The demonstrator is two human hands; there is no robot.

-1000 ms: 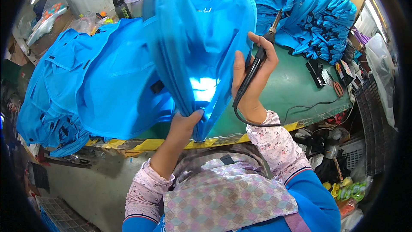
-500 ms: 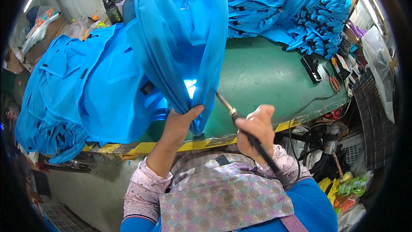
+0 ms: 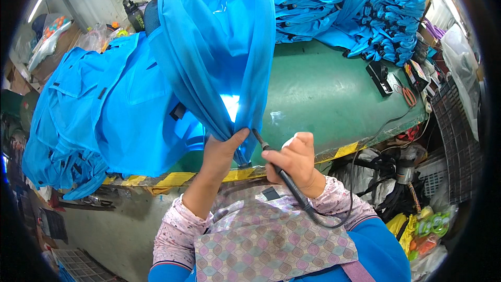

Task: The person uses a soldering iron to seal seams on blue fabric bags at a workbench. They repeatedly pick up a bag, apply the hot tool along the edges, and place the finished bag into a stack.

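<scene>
Corded iron (image 3: 282, 175) clasped in right hand (image 3: 295, 159) grip, long axis diagonal, tip pointed up-left at blue fabric (image 3: 219, 68), fabric edge pinched in left hand (image 3: 222, 151) grip.

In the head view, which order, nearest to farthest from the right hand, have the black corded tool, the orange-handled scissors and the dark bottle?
From the right hand:
1. Black corded pen-shaped tool, held in it.
2. Orange-handled scissors, on the green table's right side.
3. Dark bottle, far back left.

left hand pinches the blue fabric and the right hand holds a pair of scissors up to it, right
Not quite. The head view shows the right hand holding a thin corded pen-like tool, not scissors. The left hand does pinch the blue fabric.
</scene>
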